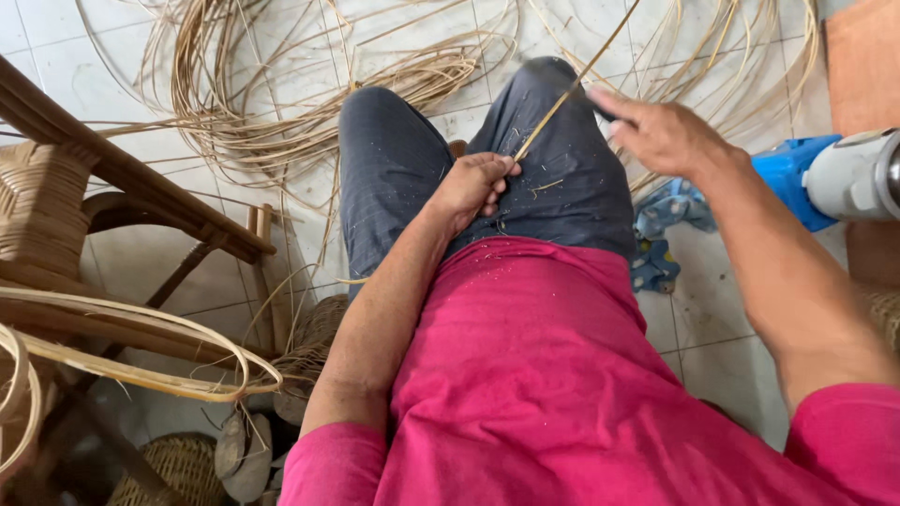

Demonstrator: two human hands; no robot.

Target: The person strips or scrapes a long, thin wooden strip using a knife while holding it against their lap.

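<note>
Pale rattan strip (562, 98) is being pinched at its near end by the left hand (473, 183) on the lap while the right hand (661, 131), closed farther along it, is apparently scraping with a dark tool I cannot make out, calling for steady tension.

A single thin rattan strip (562, 98) — pale straw-yellow, narrow and flat — runs in a straight slanted line above the lap, rising from lower left to upper right and passing out of the top of the view. Its lower end is pinched in the closed left hand (472, 187), resting on the thigh, while further up it passes under the fingers of the right hand (661, 131) — taut between the two, with no visible bend.
</note>
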